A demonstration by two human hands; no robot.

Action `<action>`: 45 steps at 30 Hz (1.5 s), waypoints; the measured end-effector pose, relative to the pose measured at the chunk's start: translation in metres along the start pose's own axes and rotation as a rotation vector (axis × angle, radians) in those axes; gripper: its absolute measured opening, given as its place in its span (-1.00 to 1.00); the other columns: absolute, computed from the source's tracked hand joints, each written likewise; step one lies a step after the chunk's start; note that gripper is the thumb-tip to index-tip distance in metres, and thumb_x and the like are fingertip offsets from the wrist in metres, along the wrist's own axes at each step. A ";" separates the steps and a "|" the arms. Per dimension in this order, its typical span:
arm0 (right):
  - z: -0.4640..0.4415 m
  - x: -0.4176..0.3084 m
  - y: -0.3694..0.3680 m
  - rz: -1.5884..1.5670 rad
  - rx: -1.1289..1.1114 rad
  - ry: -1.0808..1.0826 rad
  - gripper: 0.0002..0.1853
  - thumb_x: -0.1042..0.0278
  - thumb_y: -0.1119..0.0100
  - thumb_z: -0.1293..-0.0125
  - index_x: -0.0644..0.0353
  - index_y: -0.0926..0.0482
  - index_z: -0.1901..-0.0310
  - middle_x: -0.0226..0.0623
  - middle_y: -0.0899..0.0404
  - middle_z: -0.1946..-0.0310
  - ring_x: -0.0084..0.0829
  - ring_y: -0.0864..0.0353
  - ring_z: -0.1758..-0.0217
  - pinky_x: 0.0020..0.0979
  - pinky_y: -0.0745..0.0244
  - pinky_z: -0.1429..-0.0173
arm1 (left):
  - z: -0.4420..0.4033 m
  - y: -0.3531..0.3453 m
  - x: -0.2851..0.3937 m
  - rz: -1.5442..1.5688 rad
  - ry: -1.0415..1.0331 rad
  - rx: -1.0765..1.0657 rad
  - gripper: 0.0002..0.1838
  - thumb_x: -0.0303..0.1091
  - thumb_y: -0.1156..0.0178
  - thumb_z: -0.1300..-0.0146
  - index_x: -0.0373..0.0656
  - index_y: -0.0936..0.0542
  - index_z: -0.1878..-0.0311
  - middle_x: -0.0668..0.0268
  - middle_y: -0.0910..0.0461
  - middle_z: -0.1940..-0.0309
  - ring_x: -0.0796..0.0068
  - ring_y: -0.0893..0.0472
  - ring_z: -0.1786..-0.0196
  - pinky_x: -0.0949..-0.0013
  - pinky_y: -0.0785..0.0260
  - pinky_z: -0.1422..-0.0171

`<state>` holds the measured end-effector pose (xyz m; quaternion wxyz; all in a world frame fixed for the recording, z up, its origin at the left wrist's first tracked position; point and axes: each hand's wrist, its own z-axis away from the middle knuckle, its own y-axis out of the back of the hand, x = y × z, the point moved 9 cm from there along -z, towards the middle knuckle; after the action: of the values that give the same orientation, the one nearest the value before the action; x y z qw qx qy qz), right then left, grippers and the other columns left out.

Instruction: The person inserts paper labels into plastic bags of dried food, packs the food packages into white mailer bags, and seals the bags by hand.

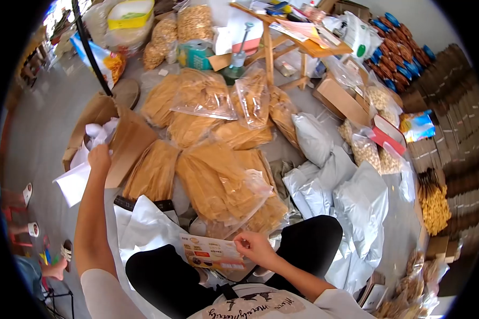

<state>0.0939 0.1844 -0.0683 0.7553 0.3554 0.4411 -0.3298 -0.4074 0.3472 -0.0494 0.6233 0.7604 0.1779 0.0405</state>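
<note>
My left hand (pixel 99 157) reaches out over the open cardboard box (pixel 130 141), its fingers closed on white paper (pixel 74 179) that hangs over the box's near side. More crumpled white paper lies inside the box. Above my lap, my right hand (pixel 252 248) pinches the right edge of a printed card (pixel 212 252) in orange, yellow and white. A white plastic bag (pixel 146 226) lies beside my left knee. Straight ahead, clear bags of tan, flat pieces (pixel 213 178) are piled on the floor.
Silver-grey packages (pixel 359 204) lie to the right. A wooden table (pixel 324 50) with papers stands ahead. Brown flattened stacks (pixel 457 133) line the far right. Other people's feet (pixel 56 270) show at the lower left. A dark pole (pixel 90 53) rises behind the box.
</note>
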 end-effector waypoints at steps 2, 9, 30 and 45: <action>0.007 -0.018 0.002 0.141 0.018 0.158 -0.86 0.43 -0.08 -0.15 0.30 -0.52 0.30 -0.23 -0.51 0.48 -0.47 -0.52 0.50 -0.48 -0.41 0.38 | 0.007 0.004 0.006 0.007 0.012 -0.048 -0.86 -0.40 -0.07 -0.04 -0.15 -0.54 0.31 0.10 -0.57 0.30 0.08 -0.56 0.20 0.09 -0.39 0.18; 0.014 -0.011 0.023 0.023 0.146 0.108 -0.86 0.40 -0.09 -0.16 0.30 -0.52 0.31 -0.23 -0.52 0.49 -0.48 -0.55 0.56 -0.51 -0.41 0.45 | 0.002 -0.009 0.048 0.266 0.094 -0.227 -0.50 -0.20 -0.17 0.00 -0.17 -0.40 -0.04 0.05 -0.55 0.15 0.03 -0.54 0.09 0.10 -0.39 0.05; 0.046 -0.093 0.052 0.266 0.397 0.517 -0.93 0.51 -0.11 -0.13 0.32 -0.50 0.37 -0.17 -0.51 0.50 -0.28 -0.53 0.57 -0.36 -0.41 0.50 | 0.272 0.167 0.308 1.640 0.113 -0.477 -0.86 -0.40 -0.23 -0.03 -0.29 -0.59 0.39 0.34 -0.57 0.54 0.63 -0.48 0.45 0.48 -0.33 0.31; 0.081 -0.086 0.012 0.383 0.259 0.645 -0.91 0.43 -0.12 -0.07 0.26 -0.52 0.47 -0.24 -0.50 0.60 -0.28 -0.50 0.60 -0.37 -0.40 0.51 | 0.338 0.154 0.287 1.702 0.304 -0.301 -0.92 -0.47 -0.12 -0.05 -0.27 -0.52 0.48 0.41 -0.46 0.59 0.69 -0.37 0.53 0.57 -0.21 0.43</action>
<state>0.1050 0.1397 0.0407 0.5746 0.6089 0.5363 -0.1072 -0.0094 0.0993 -0.0216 0.4449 0.5310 -0.3758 0.6155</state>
